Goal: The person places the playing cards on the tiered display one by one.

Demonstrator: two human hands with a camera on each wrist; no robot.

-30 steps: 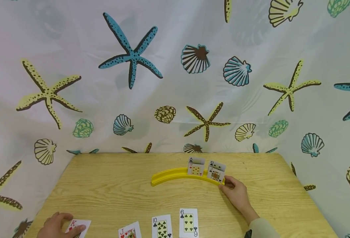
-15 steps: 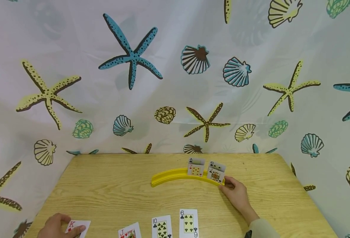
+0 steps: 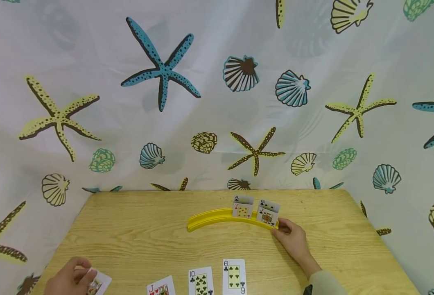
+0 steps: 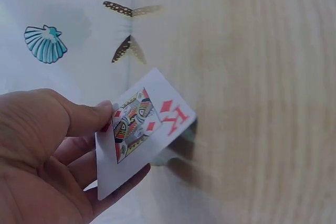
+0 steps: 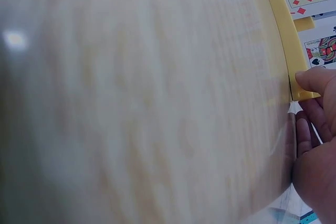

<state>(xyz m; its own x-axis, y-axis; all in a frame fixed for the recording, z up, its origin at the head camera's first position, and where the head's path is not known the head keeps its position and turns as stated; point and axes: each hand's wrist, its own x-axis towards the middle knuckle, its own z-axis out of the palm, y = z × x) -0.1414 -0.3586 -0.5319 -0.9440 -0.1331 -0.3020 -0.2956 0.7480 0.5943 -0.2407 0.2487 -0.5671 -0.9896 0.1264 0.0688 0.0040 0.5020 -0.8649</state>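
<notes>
In the left wrist view my left hand (image 4: 63, 150) pinches a king of diamonds (image 4: 139, 121) between thumb and fingers, tilted above the wooden table. From the head, this left hand (image 3: 67, 277) is at the lower left, its fingers covering the card's corner. My right hand (image 3: 293, 241) grips the right end of a curved yellow card holder (image 3: 209, 214), thumb on its front edge. A seven of diamonds (image 3: 242, 211) stands in the holder before an ace of clubs (image 3: 243, 199). Nearer my right hand, a jack of spades (image 5: 320, 51) stands before another black card (image 3: 269, 204).
Face up along the table's near edge lie a jack of hearts (image 3: 161, 287), a ten of clubs (image 3: 201, 282) and a six of clubs (image 3: 233, 276). Behind the table (image 3: 136, 233) hangs a white curtain (image 3: 209, 114) printed with starfish and shells.
My left hand has turned and tilted the king of diamonds, and its corner letter is now hidden in the head view. The right hand and the card holder stay in place.
</notes>
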